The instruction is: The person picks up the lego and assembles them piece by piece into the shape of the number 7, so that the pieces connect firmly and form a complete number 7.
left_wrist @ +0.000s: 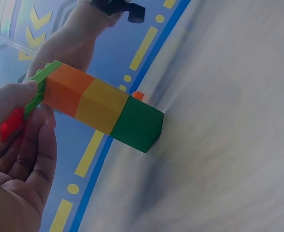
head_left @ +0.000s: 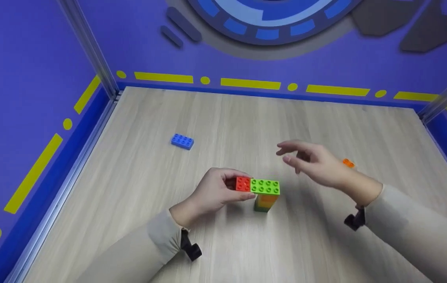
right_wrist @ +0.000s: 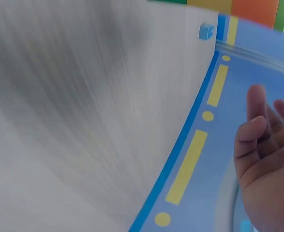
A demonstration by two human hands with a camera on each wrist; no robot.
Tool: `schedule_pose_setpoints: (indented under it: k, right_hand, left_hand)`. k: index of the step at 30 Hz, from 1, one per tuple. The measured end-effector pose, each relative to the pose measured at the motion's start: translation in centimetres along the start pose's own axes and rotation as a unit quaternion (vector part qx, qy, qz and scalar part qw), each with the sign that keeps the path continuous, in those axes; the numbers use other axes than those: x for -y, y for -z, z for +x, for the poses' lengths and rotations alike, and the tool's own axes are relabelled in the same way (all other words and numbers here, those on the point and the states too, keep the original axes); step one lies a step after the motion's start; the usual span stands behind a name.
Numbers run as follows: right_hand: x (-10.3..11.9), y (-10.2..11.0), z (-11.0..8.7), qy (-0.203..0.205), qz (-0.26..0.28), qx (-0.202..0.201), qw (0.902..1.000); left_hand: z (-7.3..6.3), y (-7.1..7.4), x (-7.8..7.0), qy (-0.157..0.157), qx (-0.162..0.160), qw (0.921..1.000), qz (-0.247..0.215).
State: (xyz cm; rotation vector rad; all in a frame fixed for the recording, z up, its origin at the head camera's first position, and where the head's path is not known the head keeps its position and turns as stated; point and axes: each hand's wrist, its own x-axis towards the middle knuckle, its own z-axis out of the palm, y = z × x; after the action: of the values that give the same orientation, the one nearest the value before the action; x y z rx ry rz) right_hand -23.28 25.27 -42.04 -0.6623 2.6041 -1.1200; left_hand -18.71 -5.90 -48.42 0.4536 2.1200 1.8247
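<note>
A tower of toy building bricks stands near the table's middle, with a light green brick [head_left: 265, 186] on top. Below it come an orange brick [left_wrist: 68, 89], a yellow brick [left_wrist: 102, 105] and a dark green brick [left_wrist: 138, 124] at the bottom. My left hand [head_left: 212, 190] pinches a red brick [head_left: 243, 184] between thumb and fingers, right against the left end of the light green one. Whether the two are joined cannot be told. To the right of the tower, my right hand [head_left: 318, 163] hovers with loosely bent fingers and holds nothing.
A blue brick [head_left: 182, 141] lies on the wooden table [head_left: 144, 118], to the far left of the tower. A small orange brick [head_left: 348, 162] is partly hidden behind the right wrist. Blue-purple panels [head_left: 137, 47] with yellow markings enclose the table's back and sides.
</note>
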Motion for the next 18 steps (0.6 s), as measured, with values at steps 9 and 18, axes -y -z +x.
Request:
schedule_pose_setpoints:
  k: [9, 18]
  right_hand:
    - [-1.0, -1.5, 7.4, -0.014, 0.007, -0.015, 0.9998]
    - [-0.2, -4.6, 13.1, -0.014, 0.005, -0.010, 0.9998]
  left_hand:
    - [-0.2, 0.7, 0.0, -0.010, 0.001, 0.9998, 0.014]
    - [-0.9, 0.9, 0.2, -0.027, -0.004, 0.9994, 0.021]
